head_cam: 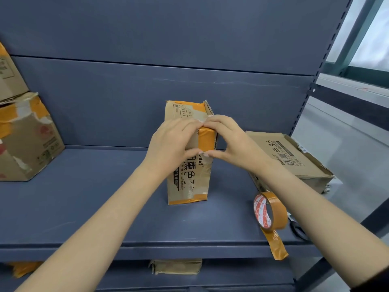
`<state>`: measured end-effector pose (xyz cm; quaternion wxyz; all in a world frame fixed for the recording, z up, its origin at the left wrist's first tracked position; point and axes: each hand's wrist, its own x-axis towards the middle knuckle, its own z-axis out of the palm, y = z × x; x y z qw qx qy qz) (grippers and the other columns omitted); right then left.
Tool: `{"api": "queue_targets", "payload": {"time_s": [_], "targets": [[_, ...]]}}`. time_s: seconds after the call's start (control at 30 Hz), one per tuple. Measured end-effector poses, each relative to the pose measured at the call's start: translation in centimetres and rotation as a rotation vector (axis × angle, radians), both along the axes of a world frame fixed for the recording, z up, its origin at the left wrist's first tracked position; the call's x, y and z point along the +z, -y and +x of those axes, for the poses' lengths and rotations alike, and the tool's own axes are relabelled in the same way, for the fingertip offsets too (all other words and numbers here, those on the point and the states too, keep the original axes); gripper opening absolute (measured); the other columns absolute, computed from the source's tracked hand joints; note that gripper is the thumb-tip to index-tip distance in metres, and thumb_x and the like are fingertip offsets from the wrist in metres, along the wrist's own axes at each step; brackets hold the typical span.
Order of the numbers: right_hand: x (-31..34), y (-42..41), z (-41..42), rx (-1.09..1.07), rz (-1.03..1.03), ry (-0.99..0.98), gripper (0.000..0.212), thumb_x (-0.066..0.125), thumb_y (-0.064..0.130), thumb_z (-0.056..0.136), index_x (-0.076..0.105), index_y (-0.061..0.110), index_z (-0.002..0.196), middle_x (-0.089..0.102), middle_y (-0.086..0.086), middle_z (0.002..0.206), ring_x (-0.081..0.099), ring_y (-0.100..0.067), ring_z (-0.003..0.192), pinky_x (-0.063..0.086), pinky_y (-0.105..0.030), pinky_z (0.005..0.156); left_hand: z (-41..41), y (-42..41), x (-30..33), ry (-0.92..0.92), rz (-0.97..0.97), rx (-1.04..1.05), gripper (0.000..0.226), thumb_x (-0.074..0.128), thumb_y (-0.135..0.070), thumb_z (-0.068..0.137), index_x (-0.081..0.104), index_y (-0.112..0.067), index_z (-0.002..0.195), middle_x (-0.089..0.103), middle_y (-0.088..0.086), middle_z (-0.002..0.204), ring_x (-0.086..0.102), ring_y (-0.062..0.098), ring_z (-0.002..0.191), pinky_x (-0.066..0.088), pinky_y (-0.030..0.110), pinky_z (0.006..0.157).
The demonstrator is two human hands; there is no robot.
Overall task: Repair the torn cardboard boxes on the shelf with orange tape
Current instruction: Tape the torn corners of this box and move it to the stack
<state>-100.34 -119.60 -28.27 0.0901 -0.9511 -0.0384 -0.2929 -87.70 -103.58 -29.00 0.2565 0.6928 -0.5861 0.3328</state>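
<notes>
A narrow cardboard box with black print stands upright in the middle of the blue shelf. An orange tape strip wraps its upper right edge. My left hand presses on the box's front face at the strip, thumb below and fingers above. From the right side, my right hand pinches the same strip, and its fingertips touch those of the left. The orange tape roll stands on edge at the shelf's front right, a loose tail hanging over the edge.
A flat torn box lies to the right. Two stacked boxes with orange patches sit at the left. Black scissors lie right of the tape roll. Another box sits on the lower shelf. The shelf's upright post rises at right.
</notes>
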Motion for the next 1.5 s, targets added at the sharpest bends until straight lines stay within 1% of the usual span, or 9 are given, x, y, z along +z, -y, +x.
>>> {"api": "queue_targets", "payload": {"time_s": [0.1,0.2,0.3,0.6,0.8,0.9,1.13,1.37,1.5], "targets": [[0.4,0.1,-0.1,0.005,-0.022,-0.063,0.078,0.079,0.04,0.077,0.045,0.011,0.14,0.043,-0.006,0.143,0.034,-0.017,0.135,0.027,-0.026,0.112,0.1,0.0,-0.1,-0.019,0.034,0.004,0.075,0.088,-0.04,0.06,0.06,-0.009,0.123,0.066,0.006,0.12,0.061,0.026,0.112,0.046,0.04,0.092],[1.5,0.3,-0.2,0.035,0.075,-0.052,0.058,0.067,0.045,0.086,0.052,0.018,0.135,0.047,0.01,0.134,0.038,-0.005,0.129,0.029,-0.015,0.108,-0.3,0.2,0.1,-0.093,-0.076,-0.01,0.05,0.066,-0.049,0.08,0.065,-0.014,0.115,0.069,-0.001,0.113,0.062,0.019,0.107,0.042,0.031,0.09],[2.0,0.6,0.0,0.037,0.076,0.006,0.039,0.066,0.029,0.092,0.06,0.017,0.128,0.055,0.01,0.126,0.048,-0.009,0.122,0.039,-0.025,0.106,-0.6,0.6,0.1,-0.128,-0.142,-0.007,0.035,0.053,-0.042,0.088,0.069,-0.016,0.105,0.071,-0.004,0.106,0.065,0.017,0.101,0.041,0.028,0.088],[0.5,0.9,-0.2,0.026,-0.003,-0.122,0.074,0.079,0.029,0.08,0.042,0.012,0.142,0.039,-0.005,0.146,0.032,-0.017,0.139,0.029,-0.031,0.115,-0.4,0.3,0.1,-0.018,0.009,0.048,0.061,0.086,-0.04,0.062,0.062,-0.013,0.112,0.067,0.001,0.109,0.062,0.023,0.102,0.043,0.035,0.084],[1.7,0.0,-0.4,0.025,0.149,0.0,0.043,0.068,0.027,0.09,0.054,0.016,0.13,0.056,0.003,0.128,0.049,-0.007,0.116,0.04,-0.016,0.098,-0.9,0.2,0.3,-0.124,-0.072,0.019,0.048,0.081,-0.039,0.07,0.065,-0.017,0.11,0.07,-0.003,0.105,0.063,0.02,0.1,0.038,0.031,0.087],[0.9,0.0,0.0,0.056,0.169,0.131,0.025,0.061,0.025,0.095,0.065,0.013,0.116,0.063,0.002,0.119,0.055,-0.01,0.115,0.046,-0.027,0.098,-1.1,0.6,0.3,-0.176,-0.194,0.014,0.029,0.063,-0.043,0.084,0.07,-0.021,0.103,0.072,-0.008,0.1,0.064,0.012,0.094,0.031,0.019,0.086],[-0.1,-0.6,0.9,0.012,0.16,0.315,0.024,0.055,0.025,0.093,0.071,0.007,0.098,0.07,-0.003,0.104,0.062,-0.016,0.107,0.05,-0.031,0.094,-1.0,1.4,-0.3,-0.149,-0.316,-0.003,0.016,0.059,-0.03,0.09,0.072,-0.021,0.087,0.073,-0.009,0.086,0.067,0.013,0.084,0.033,0.021,0.078],[1.3,0.4,-0.1,0.042,0.2,0.131,0.023,0.064,0.019,0.093,0.068,0.011,0.113,0.066,0.001,0.117,0.057,-0.003,0.106,0.046,-0.014,0.092,-1.0,1.0,-0.2,-0.144,-0.302,0.014,0.016,0.059,-0.034,0.09,0.071,-0.022,0.093,0.072,-0.011,0.087,0.063,0.009,0.081,0.032,0.019,0.077],[0.6,0.4,0.1,0.097,0.268,0.201,0.013,0.066,0.016,0.09,0.071,0.008,0.099,0.067,0.003,0.108,0.06,-0.01,0.113,0.052,-0.026,0.091,-1.0,1.1,-0.2,-0.155,-0.324,0.029,0.018,0.058,-0.034,0.092,0.07,-0.022,0.087,0.07,-0.012,0.078,0.06,0.008,0.071,0.032,0.018,0.074]]}}
